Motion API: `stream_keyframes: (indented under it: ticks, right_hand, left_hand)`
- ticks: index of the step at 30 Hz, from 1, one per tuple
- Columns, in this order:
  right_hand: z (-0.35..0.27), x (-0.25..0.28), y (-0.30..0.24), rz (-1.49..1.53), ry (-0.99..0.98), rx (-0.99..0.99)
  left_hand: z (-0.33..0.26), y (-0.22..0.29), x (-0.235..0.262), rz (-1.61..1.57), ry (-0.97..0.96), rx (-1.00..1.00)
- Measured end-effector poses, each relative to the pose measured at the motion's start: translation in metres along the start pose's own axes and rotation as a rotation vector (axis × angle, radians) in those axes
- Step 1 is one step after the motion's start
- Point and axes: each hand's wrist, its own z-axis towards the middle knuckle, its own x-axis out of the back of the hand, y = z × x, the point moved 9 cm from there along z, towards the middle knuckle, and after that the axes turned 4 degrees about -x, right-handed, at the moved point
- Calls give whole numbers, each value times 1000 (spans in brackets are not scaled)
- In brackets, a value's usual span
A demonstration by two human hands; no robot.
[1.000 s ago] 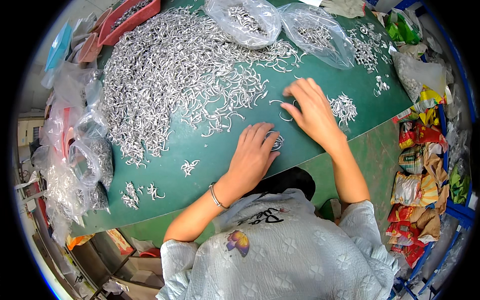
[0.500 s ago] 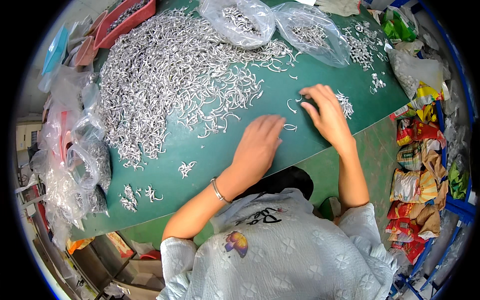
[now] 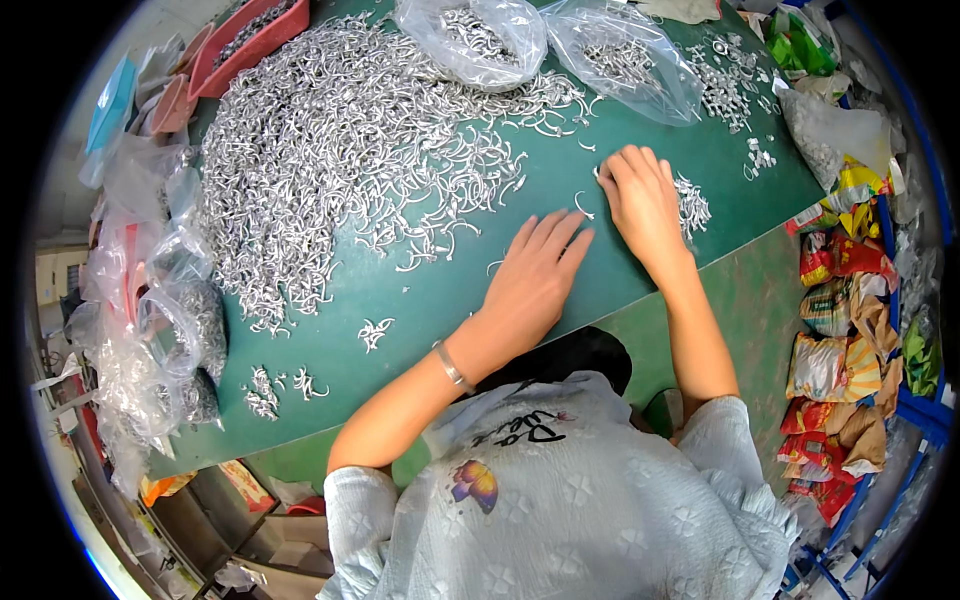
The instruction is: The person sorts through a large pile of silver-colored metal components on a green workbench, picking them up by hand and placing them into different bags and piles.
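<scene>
My left hand (image 3: 530, 280) lies palm down over the green table (image 3: 440, 310), its fingers spread and nothing visible in them. Just past its fingertips is a curved silvery metal piece (image 3: 583, 206); another one (image 3: 494, 267) pokes out beside the hand. My right hand (image 3: 640, 205) is closed, fingertips bent down together. A bit of a small silvery metal piece (image 3: 597, 173) shows at them; the rest is hidden. Close to the right hand's outer side sits a small pile of silvery pieces (image 3: 692, 205). A large heap of curved, ring-like metal pieces (image 3: 300, 150) covers the table's far left.
Two clear plastic bags of metal pieces, one (image 3: 475, 45) beside the other (image 3: 625, 65), lie at the back. A red tray (image 3: 245, 45) stands far left. Filled clear bags (image 3: 150, 310) line the left edge. Small clusters (image 3: 375, 334) lie front left. Colourful packages (image 3: 835, 370) are stacked at right.
My right hand has shifted up slightly and its fingers have closed; the curved piece near its thumb no longer shows. My left hand has moved right and its fingers have spread, covering a loose piece.
</scene>
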Motion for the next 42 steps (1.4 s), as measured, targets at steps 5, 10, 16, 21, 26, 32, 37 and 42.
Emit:
stream_keyframes:
  ticks: [5,10,16,21,26,32,37,42]
  right_hand:
    - [-3,6,-4,117,-30,-17]
    - [-33,-8,-46,288,-269,154]
    - [-35,-6,-36,493,-327,-56]
    - [-47,-24,-58,524,-540,-3]
    - [-30,-15,-74,488,-331,203]
    - [-67,-31,-96,435,-534,346]
    - [-94,-23,-92,499,-658,329]
    - [-90,-21,-102,409,-577,332]
  left_hand:
    - [11,-12,-6,58,-68,-25]
    - [-18,-25,27,-97,23,77]
    - [-66,-15,55,-595,116,436]
    - [-123,43,-32,-1496,-367,688]
    - [-146,41,-113,-2192,-195,1007]
    - [-125,21,-137,-2461,-121,884]
    - [-110,16,-118,-2625,142,778]
    - [-110,15,-127,-2694,159,791]
